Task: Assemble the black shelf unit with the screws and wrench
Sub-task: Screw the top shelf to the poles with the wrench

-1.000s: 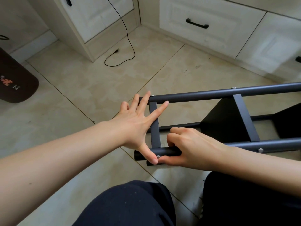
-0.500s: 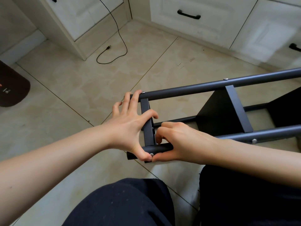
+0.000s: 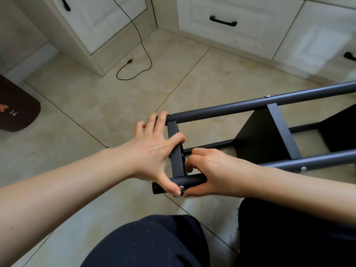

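On the glossy beige tile floor (image 3: 96,116), the matte black shelf unit (image 3: 256,143) is lying sideways; the left hand (image 3: 154,151) is grasping its flat crossbar (image 3: 176,160), and the right hand (image 3: 210,170) is pinching a round tube's (image 3: 189,181) silver screw (image 3: 181,187).

Shelf unit (image 3: 269,143) cut off at right edge; right hand (image 3: 210,170) fingertips hidden.

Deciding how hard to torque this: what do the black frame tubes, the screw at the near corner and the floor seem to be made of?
Frame tubes: likely metal with matte black, perhaps powder-coated, finish; soft even sheen, no grain. Screw: bare silvery metal, bright glinting head; left hand and right hand pinch around it. Floor: glazed beige tile, probably ceramic; glossy reflections, thin grout lines.
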Tool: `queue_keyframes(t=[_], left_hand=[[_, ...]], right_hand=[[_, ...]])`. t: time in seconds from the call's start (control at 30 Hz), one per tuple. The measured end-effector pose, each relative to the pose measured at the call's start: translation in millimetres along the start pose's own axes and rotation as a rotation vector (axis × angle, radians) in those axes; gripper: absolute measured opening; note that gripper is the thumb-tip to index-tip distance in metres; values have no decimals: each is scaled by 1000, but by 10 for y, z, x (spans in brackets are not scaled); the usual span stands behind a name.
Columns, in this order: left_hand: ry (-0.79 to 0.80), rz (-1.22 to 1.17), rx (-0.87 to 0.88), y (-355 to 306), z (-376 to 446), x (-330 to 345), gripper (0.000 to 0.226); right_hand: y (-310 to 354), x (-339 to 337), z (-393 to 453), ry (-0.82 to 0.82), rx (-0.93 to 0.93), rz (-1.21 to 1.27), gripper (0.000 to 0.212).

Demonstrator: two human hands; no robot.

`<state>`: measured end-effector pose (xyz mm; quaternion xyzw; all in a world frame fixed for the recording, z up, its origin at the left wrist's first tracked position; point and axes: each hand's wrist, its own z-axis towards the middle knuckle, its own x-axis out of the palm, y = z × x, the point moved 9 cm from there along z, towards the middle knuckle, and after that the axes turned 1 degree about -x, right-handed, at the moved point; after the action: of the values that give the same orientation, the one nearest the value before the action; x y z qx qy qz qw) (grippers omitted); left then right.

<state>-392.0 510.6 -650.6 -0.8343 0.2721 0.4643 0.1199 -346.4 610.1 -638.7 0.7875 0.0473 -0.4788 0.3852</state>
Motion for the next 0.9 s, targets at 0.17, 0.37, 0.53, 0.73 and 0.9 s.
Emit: queue_keyframes(t=[0.17, 0.37, 0.53, 0.73, 0.9], left_hand=[[57, 56, 18, 29, 34, -25, 134], [33, 18, 10, 29, 2, 0, 155], [47, -59, 10, 25, -11, 20, 152], [149, 5, 13, -30, 17, 50, 152], [197, -44, -22, -57, 32, 54, 157]], right_hand=[[3, -26, 5, -21, -15, -29, 54], [24, -34, -25, -39, -21, -45, 52], [21, -37, -29, -52, -5, -31, 51], [39, -47, -31, -68, 1, -37, 52], [49, -64, -27, -92, 3, -37, 51]])
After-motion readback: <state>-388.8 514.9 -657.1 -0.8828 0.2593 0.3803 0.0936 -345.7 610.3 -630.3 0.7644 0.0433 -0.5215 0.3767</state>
